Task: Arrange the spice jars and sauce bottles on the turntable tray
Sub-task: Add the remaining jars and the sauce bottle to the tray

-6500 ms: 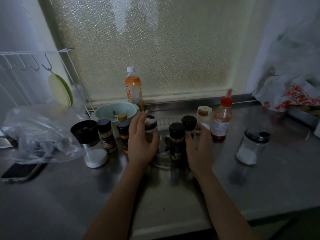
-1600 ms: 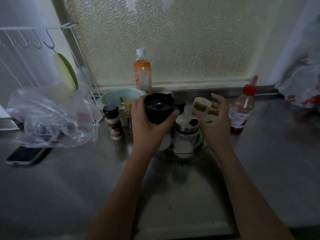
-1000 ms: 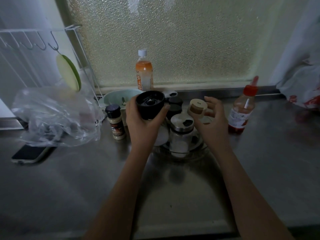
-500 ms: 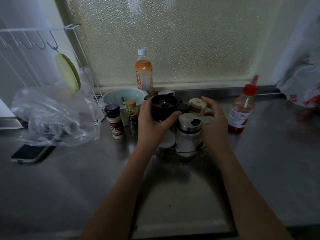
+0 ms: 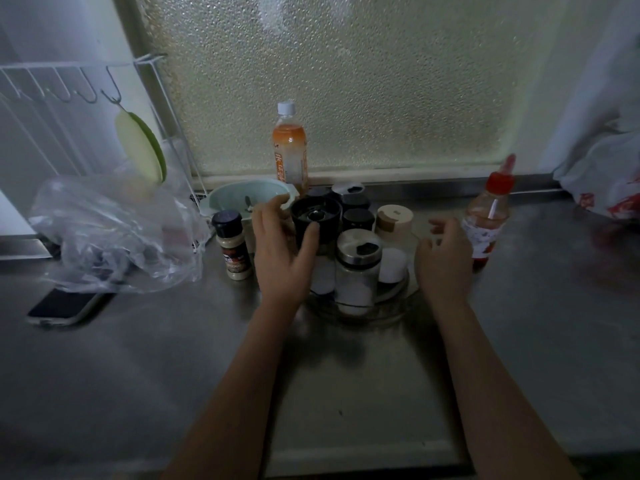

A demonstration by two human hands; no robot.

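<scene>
The round turntable tray [image 5: 391,308] sits on the steel counter, crowded with jars. A black-topped grinder [image 5: 316,216] stands on its left side, a steel-lidded glass shaker [image 5: 358,265] at the front, a tan-lidded jar [image 5: 394,221] at the right, and dark-capped jars [image 5: 358,218] behind. My left hand [image 5: 282,252] is open beside the grinder, thumb near its rim. My right hand [image 5: 445,259] hovers open at the tray's right edge. A black-capped spice jar [image 5: 232,244] stands on the counter left of the tray. A red-capped sauce bottle [image 5: 488,220] stands to the right.
An orange drink bottle [image 5: 290,150] and a pale green bowl [image 5: 242,199] sit at the back by the window. A crumpled plastic bag [image 5: 114,237], a phone [image 5: 69,306] and a wire rack [image 5: 69,98] lie left. A white bag [image 5: 602,174] is far right.
My left hand has set the black-topped grinder on the tray and let go. My right hand has come off the tan-lidded jar and drawn back to the right.
</scene>
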